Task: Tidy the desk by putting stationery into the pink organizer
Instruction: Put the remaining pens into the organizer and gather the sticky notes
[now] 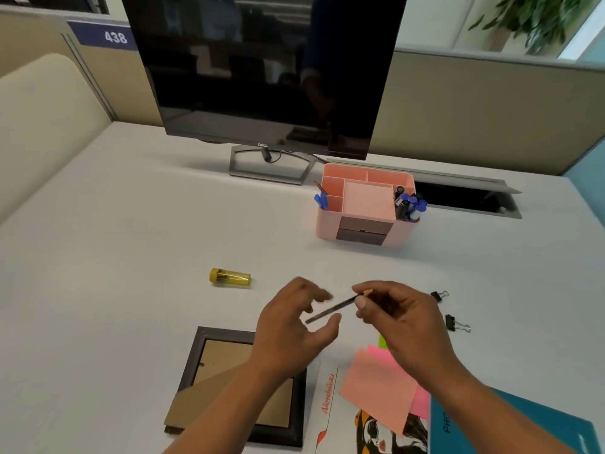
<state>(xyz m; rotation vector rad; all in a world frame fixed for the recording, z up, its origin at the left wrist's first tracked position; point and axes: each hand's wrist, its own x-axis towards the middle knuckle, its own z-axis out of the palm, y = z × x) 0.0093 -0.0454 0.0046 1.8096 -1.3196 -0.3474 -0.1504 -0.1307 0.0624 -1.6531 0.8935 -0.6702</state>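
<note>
A dark pencil [330,310] hangs above the desk, tip end up to the right. My right hand [397,317] pinches it near that tip. My left hand [294,326] hovers just left of the pencil's lower end with fingers spread and loosely bent, holding nothing. The pink organizer [365,208] stands further back on the white desk, with blue pens [321,201] in its left slot and several markers [409,206] in its right slot. A yellow lead tube [230,276] lies to the left. Two black binder clips [439,295] [455,323] lie right of my right hand.
A dark picture frame [196,355] lies face down under my left forearm. Pink sticky notes [376,385], a printed booklet [330,407] and a teal notebook [510,427] lie at the front right. A black monitor [262,70] stands at the back, a cable slot [465,199] to its right.
</note>
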